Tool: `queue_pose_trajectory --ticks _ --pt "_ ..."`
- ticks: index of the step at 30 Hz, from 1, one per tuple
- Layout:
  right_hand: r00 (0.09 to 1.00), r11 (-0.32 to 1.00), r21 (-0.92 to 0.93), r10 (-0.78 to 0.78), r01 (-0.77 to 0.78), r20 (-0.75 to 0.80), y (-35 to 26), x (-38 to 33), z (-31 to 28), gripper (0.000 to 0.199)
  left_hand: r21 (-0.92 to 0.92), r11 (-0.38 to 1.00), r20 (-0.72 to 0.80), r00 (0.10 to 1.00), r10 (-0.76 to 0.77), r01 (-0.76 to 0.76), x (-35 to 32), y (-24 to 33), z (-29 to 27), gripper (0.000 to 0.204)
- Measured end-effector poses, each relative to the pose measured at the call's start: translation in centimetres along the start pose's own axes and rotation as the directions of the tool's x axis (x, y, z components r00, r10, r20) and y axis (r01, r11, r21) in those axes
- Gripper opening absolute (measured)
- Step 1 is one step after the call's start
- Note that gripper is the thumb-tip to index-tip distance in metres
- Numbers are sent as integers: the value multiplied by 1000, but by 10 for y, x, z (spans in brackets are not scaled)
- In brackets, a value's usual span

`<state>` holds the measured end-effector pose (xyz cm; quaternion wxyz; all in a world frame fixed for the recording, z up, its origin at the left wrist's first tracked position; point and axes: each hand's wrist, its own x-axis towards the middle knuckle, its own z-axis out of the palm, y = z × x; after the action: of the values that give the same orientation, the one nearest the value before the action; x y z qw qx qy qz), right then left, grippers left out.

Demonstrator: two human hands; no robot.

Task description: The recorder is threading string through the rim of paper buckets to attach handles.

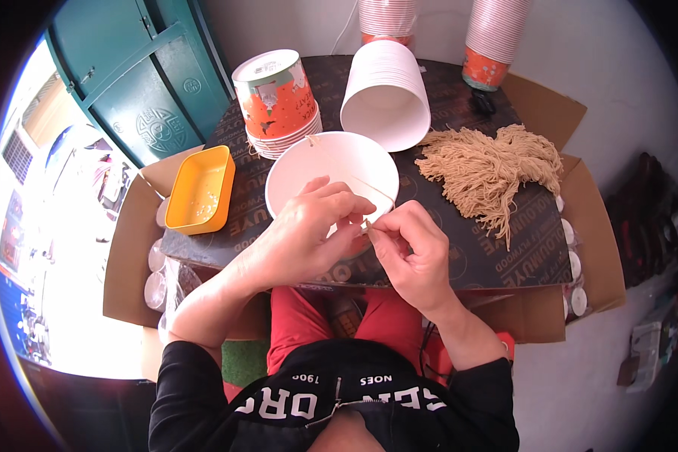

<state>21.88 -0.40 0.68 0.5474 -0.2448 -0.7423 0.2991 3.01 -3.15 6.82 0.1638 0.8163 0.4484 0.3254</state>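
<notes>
A white-lined paper bucket [294, 169] leans with its mouth toward me at the near middle of the table. A thin tan cord [377, 190] runs across its opening to my right hand. My right hand [414, 245], thumb and forefinger pinched, grips the cord at the bucket's near right rim. Against those fingertips, my left hand [313, 222] is closed in front of the bucket, thumb and fingers curled together. A small pale bit shows where the fingertips meet, too small to tell whether it is a knot or the cord's end.
A yellow tray [175, 203] holding small white bits stands at left. Behind are upturned orange buckets [275, 98] and a white nested stack [388, 83] on its side. Tan cords [490, 169] lie at right. Open cardboard boxes [128, 260] flank the black table [497, 264].
</notes>
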Motion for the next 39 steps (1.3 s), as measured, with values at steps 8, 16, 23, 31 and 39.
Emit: queue_pose_trajectory --ticks 8,16,23,31,39 --pt "994 989 135 73 -63 -75 7 -3 9 9 -89 993 27 997 -76 78 2 -3 -1 8" --pt "980 956 255 176 -148 -92 11 -4 16 5 -75 995 -56 996 -64 60 -4 -1 1 6" --pt "993 991 115 77 -67 -84 2 0 16 7 -19 997 -80 994 -73 71 -5 0 1 11" --pt "977 949 282 178 -139 -117 8 -4 20 6 19 998 -83 995 -51 53 -12 0 1 10" --pt "959 918 316 274 -238 -75 4 -3 20 4 126 989 -97 992 85 -72 -12 3 3 13"
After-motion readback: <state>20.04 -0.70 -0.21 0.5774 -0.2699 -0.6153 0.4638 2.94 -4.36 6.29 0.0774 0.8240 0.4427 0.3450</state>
